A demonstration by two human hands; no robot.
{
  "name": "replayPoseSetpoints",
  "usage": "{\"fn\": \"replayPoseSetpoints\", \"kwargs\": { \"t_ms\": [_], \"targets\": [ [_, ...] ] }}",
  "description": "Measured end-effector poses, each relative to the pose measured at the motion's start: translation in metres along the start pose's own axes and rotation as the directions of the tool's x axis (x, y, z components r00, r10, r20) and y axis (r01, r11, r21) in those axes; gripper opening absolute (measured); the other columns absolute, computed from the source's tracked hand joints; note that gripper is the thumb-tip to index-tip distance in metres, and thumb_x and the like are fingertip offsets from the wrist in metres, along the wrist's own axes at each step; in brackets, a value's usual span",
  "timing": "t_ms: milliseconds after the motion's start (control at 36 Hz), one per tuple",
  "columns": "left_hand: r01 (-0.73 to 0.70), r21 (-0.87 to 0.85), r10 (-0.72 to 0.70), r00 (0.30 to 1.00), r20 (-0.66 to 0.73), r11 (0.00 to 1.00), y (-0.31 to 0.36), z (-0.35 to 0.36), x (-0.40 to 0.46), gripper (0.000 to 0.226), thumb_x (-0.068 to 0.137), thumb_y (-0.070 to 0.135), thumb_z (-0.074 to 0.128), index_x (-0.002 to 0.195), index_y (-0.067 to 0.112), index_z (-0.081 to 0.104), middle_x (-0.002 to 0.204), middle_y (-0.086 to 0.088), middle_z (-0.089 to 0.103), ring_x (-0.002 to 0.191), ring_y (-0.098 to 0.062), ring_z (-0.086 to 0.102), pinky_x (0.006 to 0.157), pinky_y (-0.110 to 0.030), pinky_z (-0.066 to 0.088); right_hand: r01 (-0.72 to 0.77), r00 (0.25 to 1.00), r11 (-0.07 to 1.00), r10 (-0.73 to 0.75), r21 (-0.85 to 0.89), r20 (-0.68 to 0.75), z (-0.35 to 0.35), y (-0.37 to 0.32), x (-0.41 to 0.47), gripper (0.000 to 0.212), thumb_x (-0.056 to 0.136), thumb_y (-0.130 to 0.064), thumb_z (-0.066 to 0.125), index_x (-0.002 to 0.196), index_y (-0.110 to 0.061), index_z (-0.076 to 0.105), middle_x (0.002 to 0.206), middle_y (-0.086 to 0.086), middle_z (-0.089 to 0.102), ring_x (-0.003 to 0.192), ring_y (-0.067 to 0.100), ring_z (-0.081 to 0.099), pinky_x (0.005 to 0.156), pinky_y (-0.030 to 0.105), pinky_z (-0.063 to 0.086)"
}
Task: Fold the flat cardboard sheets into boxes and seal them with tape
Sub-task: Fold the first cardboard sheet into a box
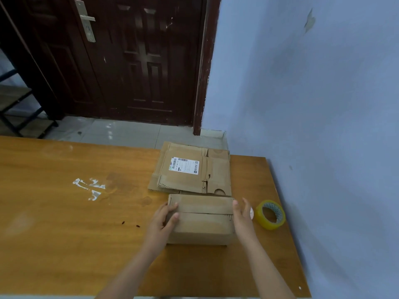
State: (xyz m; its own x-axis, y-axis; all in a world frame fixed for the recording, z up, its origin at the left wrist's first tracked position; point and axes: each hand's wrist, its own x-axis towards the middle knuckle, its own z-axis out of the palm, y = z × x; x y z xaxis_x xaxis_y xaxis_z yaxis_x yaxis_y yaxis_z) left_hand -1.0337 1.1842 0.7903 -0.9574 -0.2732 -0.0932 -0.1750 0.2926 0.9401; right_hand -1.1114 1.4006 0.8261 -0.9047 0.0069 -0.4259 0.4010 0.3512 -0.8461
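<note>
Step judged: one box (200, 219) folded, top flaps closed, seam not yet taped. Box placed lower centre of frame on desk (64, 223), just below stack of flat cardboard sheets (192, 169).

Next move judged: tape roll (271, 214), lying right of box near desk edge, to be picked up; flaps to be kept flat while strip is laid along seam.

Left hand (165, 221): fingers curled over box's left end, flaps pressed down. Right hand (243, 214): fingers straight, spread loosely, held against box's right end; nothing gripped.

Brown box (201, 221), yellow tape roll (270, 214), orange wood-grain table (64, 223), dark-brown door (129, 61)
</note>
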Motion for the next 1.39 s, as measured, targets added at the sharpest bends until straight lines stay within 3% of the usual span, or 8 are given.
{"fn": "replayPoseSetpoints", "kwargs": {
  "t_ms": [194, 500, 611, 833, 944, 1111, 1278, 1389],
  "targets": [
    [0.09, -0.121, -0.097, 0.994, -0.051, 0.989, 0.015, 0.007, -0.004, 0.048, 0.093, 0.035, 0.046, 0.138, 0.023, 0.034, 0.121, 0.011, 0.048, 0.113, -0.011, 0.049, 0.078, -0.015, 0.042, -0.254, 0.966, 0.967, 0.254, 0.005, 0.057, 0.0, -0.003, 0.0, 0.07, 0.094, -0.061, 0.021, 0.145, -0.014, 0.032, 0.146, 0.01, 0.039, 0.134, 0.029, 0.037, 0.112, 0.043, 0.03],
    [-0.087, -0.295, 0.055, 0.992, -0.116, 0.951, 0.066, -0.014, 0.01, 0.048, 0.081, 0.064, 0.037, 0.115, 0.036, 0.056, 0.116, 0.016, 0.053, 0.109, 0.007, 0.049, 0.087, -0.012, 0.039, 0.108, 0.994, 0.965, -0.11, 0.241, -0.004, -0.028, -0.008, -0.026, 0.08, 0.068, -0.086, 0.041, 0.129, -0.036, 0.052, 0.129, -0.006, 0.056, 0.121, 0.014, 0.052, 0.098, 0.044, 0.048],
    [-0.089, -0.402, 0.045, 0.992, -0.118, 0.911, 0.077, -0.016, 0.014, 0.046, 0.079, 0.062, 0.044, 0.099, 0.025, 0.06, 0.097, 0.014, 0.061, 0.093, -0.004, 0.055, 0.08, -0.024, 0.044, 0.281, 0.958, 0.906, -0.286, 0.316, -0.032, -0.04, -0.022, -0.032, 0.046, 0.094, -0.041, 0.045, 0.139, -0.035, 0.041, 0.13, -0.023, 0.049, 0.115, -0.011, 0.047, 0.083, 0.012, 0.047],
    [-0.025, -0.397, -0.021, 0.993, -0.113, 0.917, 0.071, -0.017, 0.016, 0.012, 0.088, 0.008, 0.061, 0.089, 0.005, 0.05, 0.099, 0.002, 0.056, 0.079, 0.007, 0.057, 0.066, -0.013, 0.048, 0.32, 0.933, 0.875, -0.358, 0.364, 0.041, -0.037, -0.011, -0.028, 0.062, 0.07, -0.007, 0.049, 0.13, -0.025, 0.046, 0.128, -0.01, 0.056, 0.118, 0.005, 0.052, 0.087, 0.028, 0.05],
    [0.017, -0.284, -0.042, 0.996, -0.08, 0.959, 0.048, -0.017, 0.013, 0.029, 0.082, -0.013, 0.057, 0.099, 0.009, 0.049, 0.102, -0.001, 0.053, 0.095, -0.003, 0.055, 0.09, -0.027, 0.049, 0.319, 0.939, 0.89, -0.343, 0.325, 0.017, -0.028, 0.002, -0.025, 0.072, 0.075, 0.025, 0.047, 0.13, -0.021, 0.039, 0.132, -0.005, 0.05, 0.117, -0.003, 0.051, 0.082, 0.016, 0.05],
    [0.057, -0.134, -0.07, 0.993, -0.095, 0.989, 0.016, -0.005, 0.004, 0.079, 0.072, -0.026, 0.054, 0.135, 0.02, 0.039, 0.103, 0.0, 0.046, 0.1, -0.005, 0.049, 0.09, -0.018, 0.046, 0.288, 0.956, 0.911, -0.289, 0.295, -0.042, -0.015, 0.016, -0.021, 0.074, 0.078, 0.016, 0.062, 0.131, -0.029, 0.037, 0.124, -0.011, 0.051, 0.11, -0.008, 0.053, 0.078, 0.013, 0.05],
    [0.041, -0.067, -0.052, 0.986, -0.16, 0.997, 0.002, 0.006, -0.002, 0.062, 0.074, -0.02, 0.06, 0.115, 0.023, 0.044, 0.104, 0.009, 0.048, 0.097, -0.005, 0.051, 0.083, -0.022, 0.048, 0.262, 0.965, 0.89, -0.229, 0.373, -0.131, 0.002, 0.025, -0.019, 0.047, 0.077, 0.012, 0.061, 0.111, -0.02, 0.054, 0.11, 0.002, 0.059, 0.106, 0.025, 0.057, 0.09, 0.044, 0.049],
    [0.091, -0.119, -0.105, 0.988, -0.117, 0.989, -0.007, 0.009, -0.004, 0.059, 0.077, -0.018, 0.059, 0.112, 0.026, 0.043, 0.112, 0.007, 0.047, 0.099, -0.006, 0.052, 0.074, -0.016, 0.049, 0.16, 0.987, 0.862, -0.125, 0.48, -0.103, 0.009, 0.034, -0.013, 0.039, 0.082, 0.012, 0.057, 0.105, -0.02, 0.054, 0.108, 0.007, 0.058, 0.101, 0.025, 0.058, 0.079, 0.034, 0.053]
  ]
}}
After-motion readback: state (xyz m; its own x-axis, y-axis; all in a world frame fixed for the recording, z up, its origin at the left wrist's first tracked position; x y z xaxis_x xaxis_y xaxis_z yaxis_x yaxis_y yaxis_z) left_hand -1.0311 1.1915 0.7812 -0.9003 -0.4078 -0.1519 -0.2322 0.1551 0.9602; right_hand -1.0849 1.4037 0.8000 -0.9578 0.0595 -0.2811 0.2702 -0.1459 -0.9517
